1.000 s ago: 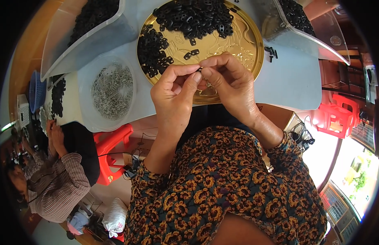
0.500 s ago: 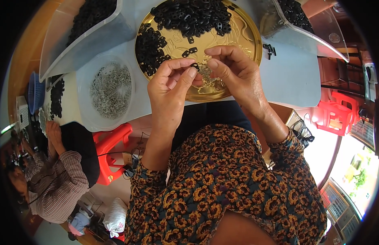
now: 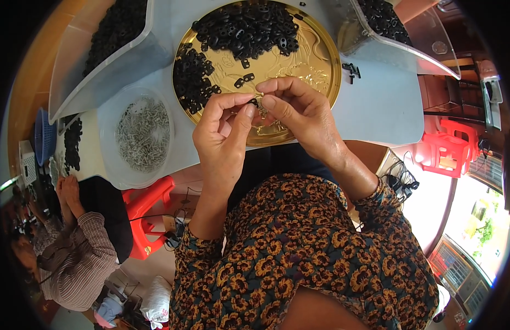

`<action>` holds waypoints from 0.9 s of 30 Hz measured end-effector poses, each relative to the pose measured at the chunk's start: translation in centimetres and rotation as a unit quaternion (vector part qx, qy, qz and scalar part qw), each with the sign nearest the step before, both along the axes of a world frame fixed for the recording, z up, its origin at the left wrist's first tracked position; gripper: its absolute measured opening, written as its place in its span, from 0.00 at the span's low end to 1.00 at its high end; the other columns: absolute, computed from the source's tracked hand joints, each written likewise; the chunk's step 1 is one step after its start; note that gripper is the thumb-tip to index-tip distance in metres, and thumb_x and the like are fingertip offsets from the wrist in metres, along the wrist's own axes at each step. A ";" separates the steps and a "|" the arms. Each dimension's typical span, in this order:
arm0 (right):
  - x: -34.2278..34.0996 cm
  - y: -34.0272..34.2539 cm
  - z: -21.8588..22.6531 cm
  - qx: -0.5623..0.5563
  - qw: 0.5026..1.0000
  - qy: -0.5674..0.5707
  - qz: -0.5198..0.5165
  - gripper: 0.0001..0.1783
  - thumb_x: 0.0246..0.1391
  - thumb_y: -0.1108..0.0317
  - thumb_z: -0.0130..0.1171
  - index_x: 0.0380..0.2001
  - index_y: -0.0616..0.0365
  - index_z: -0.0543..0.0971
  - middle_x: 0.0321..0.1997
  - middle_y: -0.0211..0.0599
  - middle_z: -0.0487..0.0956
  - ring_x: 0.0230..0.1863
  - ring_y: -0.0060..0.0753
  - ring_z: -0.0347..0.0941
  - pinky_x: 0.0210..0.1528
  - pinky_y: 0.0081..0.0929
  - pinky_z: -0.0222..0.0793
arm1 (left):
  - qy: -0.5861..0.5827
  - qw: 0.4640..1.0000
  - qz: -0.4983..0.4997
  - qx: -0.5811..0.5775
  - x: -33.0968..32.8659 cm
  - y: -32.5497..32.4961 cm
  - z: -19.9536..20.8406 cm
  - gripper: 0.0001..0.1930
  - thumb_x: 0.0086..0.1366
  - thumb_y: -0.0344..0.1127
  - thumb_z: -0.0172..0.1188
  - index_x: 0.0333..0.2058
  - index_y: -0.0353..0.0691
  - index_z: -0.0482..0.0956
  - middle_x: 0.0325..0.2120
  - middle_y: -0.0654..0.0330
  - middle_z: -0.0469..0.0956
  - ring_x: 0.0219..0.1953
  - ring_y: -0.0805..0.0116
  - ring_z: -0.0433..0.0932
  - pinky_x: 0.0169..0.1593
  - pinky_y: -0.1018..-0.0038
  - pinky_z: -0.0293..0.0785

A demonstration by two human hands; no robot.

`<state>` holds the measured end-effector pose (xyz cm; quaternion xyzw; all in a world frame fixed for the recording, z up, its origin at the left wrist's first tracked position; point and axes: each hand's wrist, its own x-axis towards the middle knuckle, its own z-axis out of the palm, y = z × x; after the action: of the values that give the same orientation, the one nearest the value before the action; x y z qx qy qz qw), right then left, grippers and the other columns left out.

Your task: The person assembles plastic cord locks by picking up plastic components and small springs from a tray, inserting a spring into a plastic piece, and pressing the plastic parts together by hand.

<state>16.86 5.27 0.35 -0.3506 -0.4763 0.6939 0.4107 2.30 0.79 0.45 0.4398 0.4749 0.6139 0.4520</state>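
My left hand (image 3: pixel 223 140) pinches a small black plastic piece (image 3: pixel 253 103) between thumb and forefinger, above the near edge of a round gold tray (image 3: pixel 333 82). Close beside it, my right hand (image 3: pixel 305 116) has its thumb and forefinger brought together at a tiny shiny piece, too small to name. The fingertips of both hands almost meet. On the tray, a large heap of black oval two-holed pieces (image 3: pixel 246 30) lies at the far side, and a pile of smaller black pieces (image 3: pixel 191 77) at the left. A few loose black pieces (image 3: pixel 244 81) lie between them.
Left of the tray stands a clear round tub of small metal screws (image 3: pixel 144 135). Clear plastic bins (image 3: pixel 150 33) of black parts flank the tray's far side. Several black pieces (image 3: pixel 351 71) lie at its right. Red stools (image 3: pixel 150 214) and a co-worker in a striped shirt (image 3: pixel 81 264) are nearby.
My right hand has come closer to my left, bringing its fingertips near the black piece. The whole view has shifted slightly, so the tray appears farther left.
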 end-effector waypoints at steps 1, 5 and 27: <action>-0.1 -0.1 -0.1 0.002 1.000 -0.001 -0.001 0.14 0.60 0.71 0.56 0.48 0.64 0.73 0.40 0.32 0.77 0.39 0.19 0.73 0.43 0.19 0.73 | -0.001 1.000 -0.001 0.002 0.0 0.0 0.0 0.07 0.64 0.20 0.55 0.41 0.30 0.74 0.36 0.59 0.74 0.37 0.76 0.75 0.42 0.79 0.76; -0.2 -0.3 0.0 -0.005 1.000 0.007 -0.009 0.14 0.60 0.73 0.54 0.49 0.65 0.72 0.40 0.33 0.76 0.40 0.18 0.73 0.41 0.18 0.74 | -0.009 1.000 -0.001 0.010 0.3 -0.1 0.1 0.08 0.63 0.18 0.53 0.41 0.29 0.74 0.37 0.59 0.72 0.37 0.76 0.75 0.42 0.79 0.77; -0.3 -0.1 0.5 0.053 0.998 -0.024 0.000 0.24 0.58 0.78 0.54 0.58 0.63 0.64 0.35 0.29 0.72 0.39 0.17 0.71 0.42 0.17 0.70 | 0.018 1.000 -0.008 0.017 0.0 -0.3 -0.1 0.08 0.63 0.16 0.52 0.40 0.28 0.75 0.36 0.60 0.73 0.36 0.76 0.76 0.41 0.82 0.76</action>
<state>16.58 5.20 0.83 -0.3448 -0.5219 0.6595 0.4169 2.30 0.50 0.34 0.4619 0.4691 0.6103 0.4406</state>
